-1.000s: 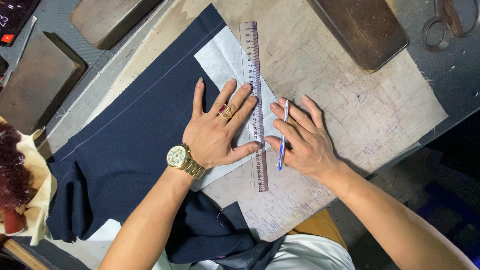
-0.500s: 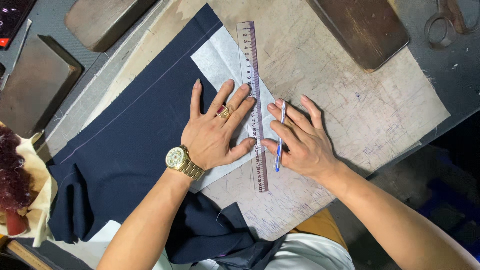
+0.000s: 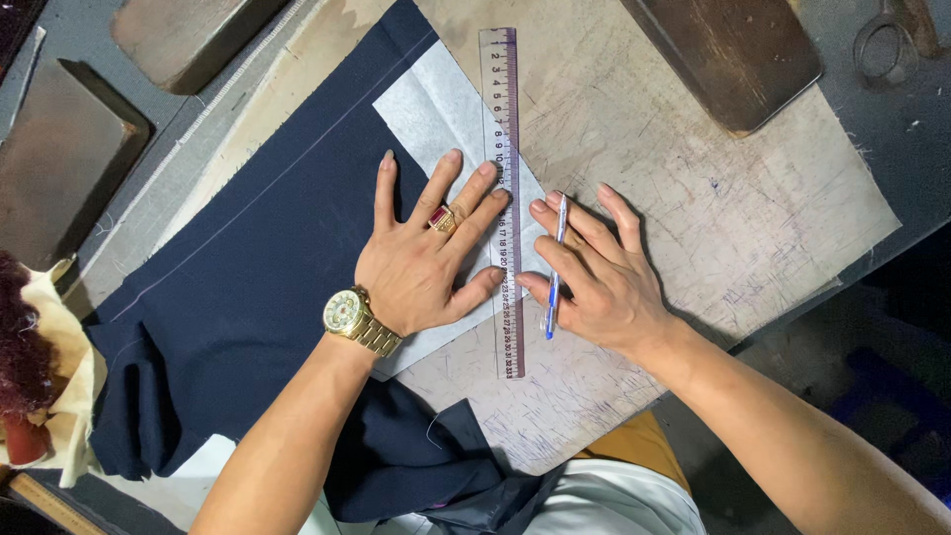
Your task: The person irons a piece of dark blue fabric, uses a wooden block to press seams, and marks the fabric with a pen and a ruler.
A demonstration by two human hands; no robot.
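Observation:
My left hand (image 3: 426, 253) lies flat with fingers spread, pressing a clear plastic ruler (image 3: 503, 119) onto a pale grey piece of interfacing (image 3: 436, 104) that covers dark navy fabric (image 3: 258, 267). A gold watch and a red-stoned ring are on that hand. Just right of the ruler's edge, my right hand (image 3: 604, 282) holds a blue-and-white pen (image 3: 555, 272), its tip pointing toward me near the ruler's lower part. Everything rests on a scratched, worn cutting board (image 3: 693, 198).
A dark wooden block (image 3: 733, 54) lies at the top right, with scissors (image 3: 887, 35) beyond it. Two more brownish blocks (image 3: 59, 159) sit at the top left. Dark red and cream cloth (image 3: 35, 347) is bunched at the left edge.
The right hand with the pen has shifted slightly toward me along the ruler. The left hand and ruler stay in place.

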